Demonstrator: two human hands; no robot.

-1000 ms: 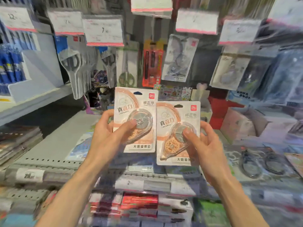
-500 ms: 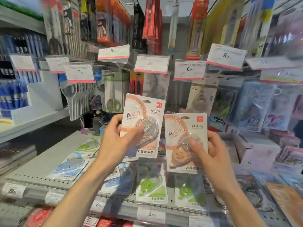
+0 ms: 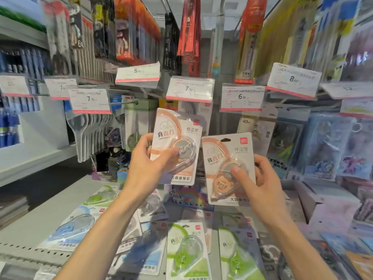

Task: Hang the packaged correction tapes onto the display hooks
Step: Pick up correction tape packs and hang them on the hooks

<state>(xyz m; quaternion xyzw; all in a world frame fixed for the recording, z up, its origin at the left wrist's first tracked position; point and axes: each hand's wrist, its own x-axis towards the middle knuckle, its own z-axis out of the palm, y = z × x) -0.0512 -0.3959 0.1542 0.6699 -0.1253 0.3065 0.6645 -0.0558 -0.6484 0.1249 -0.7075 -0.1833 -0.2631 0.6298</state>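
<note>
Orange correction tape packs are held up, one per hand, below the 7.90 price tag (image 3: 190, 89). Left hand (image 3: 146, 168) grips the higher pack (image 3: 177, 146), thumb on its blister; right hand (image 3: 260, 184) grips the lower pack (image 3: 228, 168) just beside it. Green packs (image 3: 186, 251) lie on the shelf (image 3: 30, 229) underneath.

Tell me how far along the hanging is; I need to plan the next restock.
Done: no orange correction tape visibly on a hook. In hand: the left hand grips one orange correction tape pack, raised toward the hooks; the right hand grips another, lower. Left: both held packs, plus green packs and a blue pack lying on the shelf.
</note>
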